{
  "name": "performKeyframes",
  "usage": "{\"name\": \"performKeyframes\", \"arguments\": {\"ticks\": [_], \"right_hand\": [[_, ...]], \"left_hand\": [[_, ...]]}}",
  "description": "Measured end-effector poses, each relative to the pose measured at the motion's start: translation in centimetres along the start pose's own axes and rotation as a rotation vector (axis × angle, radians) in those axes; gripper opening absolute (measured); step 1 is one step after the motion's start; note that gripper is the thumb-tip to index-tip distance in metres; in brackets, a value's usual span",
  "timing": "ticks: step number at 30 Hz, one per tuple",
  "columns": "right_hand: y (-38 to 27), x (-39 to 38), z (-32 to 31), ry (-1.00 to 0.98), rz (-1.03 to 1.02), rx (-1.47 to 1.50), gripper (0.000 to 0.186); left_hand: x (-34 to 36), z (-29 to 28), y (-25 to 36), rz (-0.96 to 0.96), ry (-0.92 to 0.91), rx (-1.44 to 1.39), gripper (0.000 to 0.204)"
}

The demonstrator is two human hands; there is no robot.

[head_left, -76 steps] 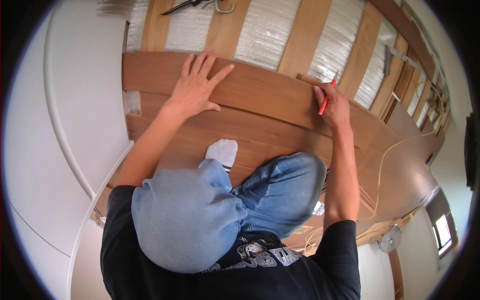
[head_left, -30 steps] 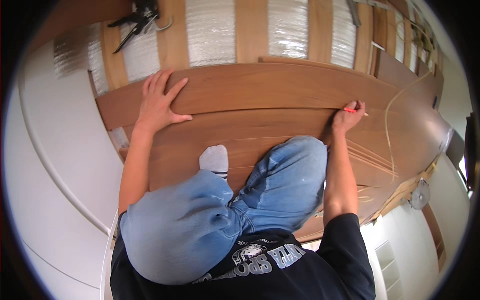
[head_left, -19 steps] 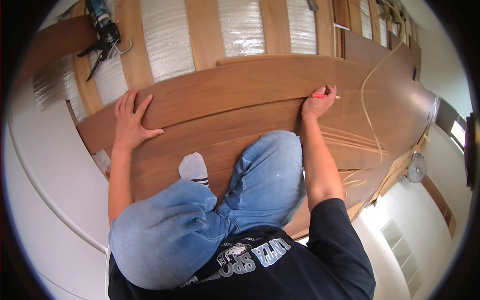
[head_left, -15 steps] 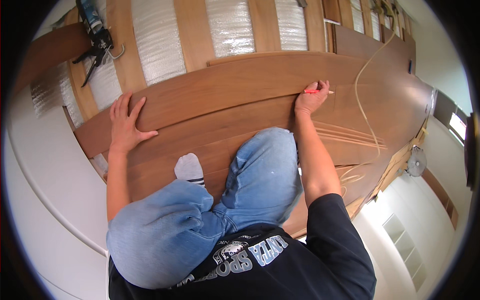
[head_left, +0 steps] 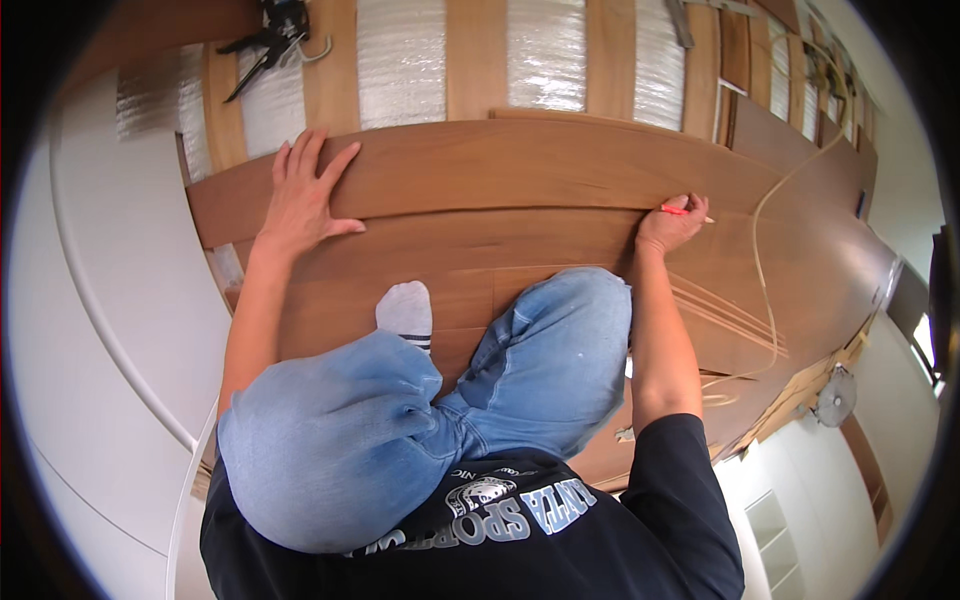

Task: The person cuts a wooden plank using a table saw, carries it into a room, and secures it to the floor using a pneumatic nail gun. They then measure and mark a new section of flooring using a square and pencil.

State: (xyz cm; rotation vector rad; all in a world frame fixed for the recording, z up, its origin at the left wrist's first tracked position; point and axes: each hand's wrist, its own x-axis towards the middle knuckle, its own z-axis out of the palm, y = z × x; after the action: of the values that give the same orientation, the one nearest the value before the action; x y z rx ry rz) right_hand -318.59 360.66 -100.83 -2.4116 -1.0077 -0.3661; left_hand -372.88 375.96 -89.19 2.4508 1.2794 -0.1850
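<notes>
Fingers [head_left: 695,204] closed, the right hand [head_left: 664,234] I steer from afar grips a red pencil [head_left: 673,210], its tip aimed right, low over the reddish-brown wood; whether it touches, I cannot tell. Toward the left end of the long floorboard [head_left: 500,160], I have the left hand [head_left: 298,205] laid across it, fingers spread, thumb near its closer edge. Between the forearms, I see a grey sock [head_left: 404,308] on the laid planks [head_left: 460,245], beside blue jeans [head_left: 560,345]. Thin wooden strips [head_left: 722,312] lie at right; beyond the floorboard, a black caulking gun [head_left: 280,35] rests over wooden battens [head_left: 476,60] and silvery insulation [head_left: 400,70].
</notes>
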Motion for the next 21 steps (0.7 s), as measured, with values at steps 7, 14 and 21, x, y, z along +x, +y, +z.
{"name": "performKeyframes", "arguments": {"ticks": [7, 14, 21], "right_hand": [[-0.9, 0.0, 0.1, -0.06, 0.116, 0.057, 0.03], [0.5, 0.0, 0.3, -0.027, 0.072, 0.023, 0.033], [-5.1, 2.3, -2.7, -0.093, 0.055, 0.52, 0.036]], "left_hand": [[4.2, 2.0, 5.9, 0.204, 0.02, -0.049, 0.108], [5.4, 3.0, 5.6, 0.275, 0.093, -0.092, 0.097], [5.5, 3.3, 4.7, 0.27, 0.096, -0.107, 0.096]]}}
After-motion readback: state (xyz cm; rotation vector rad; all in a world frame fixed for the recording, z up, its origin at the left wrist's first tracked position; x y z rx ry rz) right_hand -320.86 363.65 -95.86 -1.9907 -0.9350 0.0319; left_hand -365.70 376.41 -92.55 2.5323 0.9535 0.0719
